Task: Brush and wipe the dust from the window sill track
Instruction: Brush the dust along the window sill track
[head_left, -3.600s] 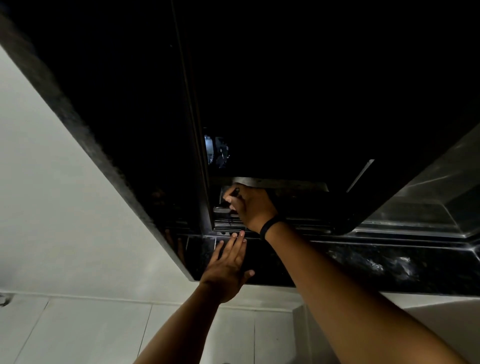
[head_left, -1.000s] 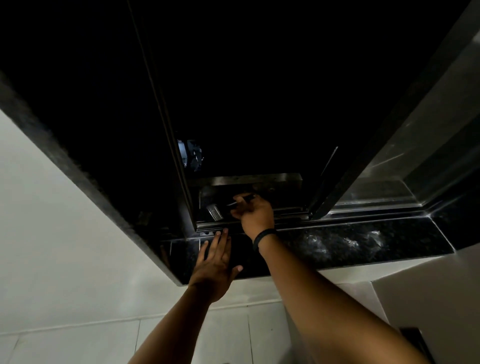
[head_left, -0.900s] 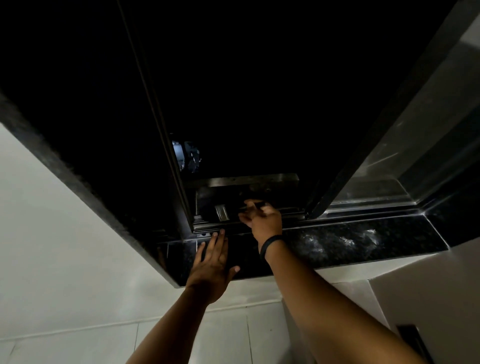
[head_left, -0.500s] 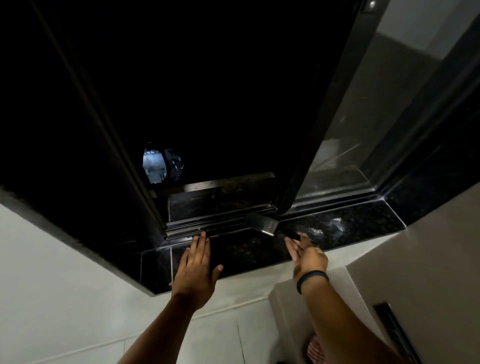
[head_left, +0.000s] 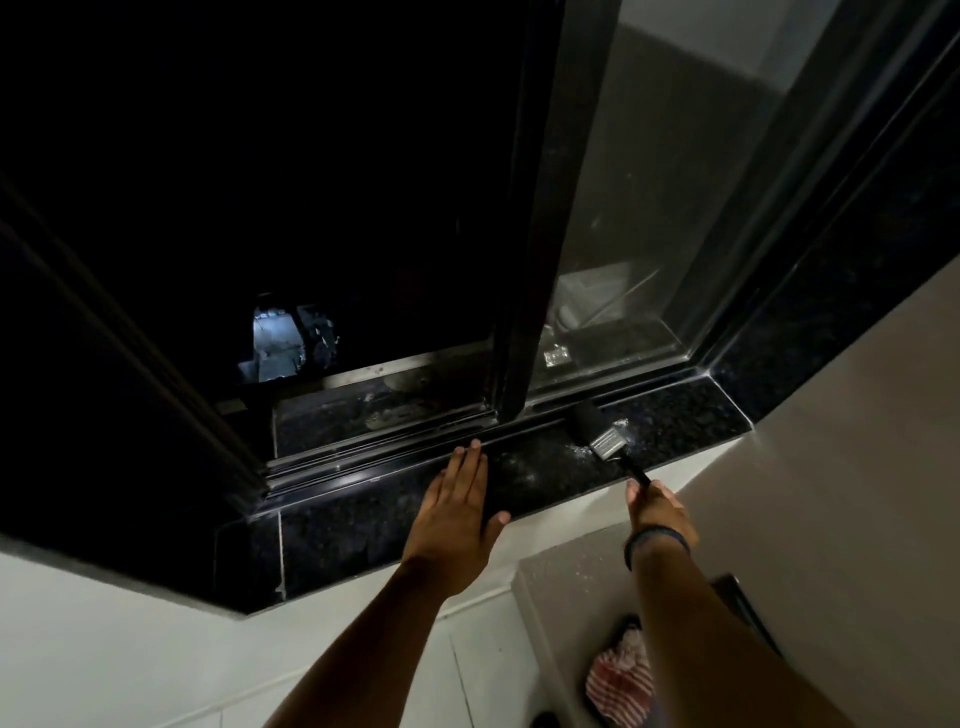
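A flat paintbrush (head_left: 602, 439) with dark bristles and a metal ferrule lies across the black granite sill (head_left: 691, 415), its bristles at the track's (head_left: 379, 457) edge by the sliding sash frame (head_left: 514, 312). My right hand (head_left: 657, 512) is closed around the end of its black handle, off the sill's front edge. My left hand (head_left: 460, 512) rests flat, palm down, on the sill, its fingertips touching the track's front rail. Pale dust marks the sill beside the brush.
The window is slid open at the left, dark beyond, with a lit patch (head_left: 283, 338) far below. Glass pane (head_left: 675, 182) at right. A red-and-white striped cloth (head_left: 621, 675) lies on a grey ledge (head_left: 566, 582) below my right arm. White tiled wall below the sill.
My right hand drew the brush out of the track recess and rightwards onto the sill near the sash frame. The left hand stayed flat on the sill. My view shifted right.
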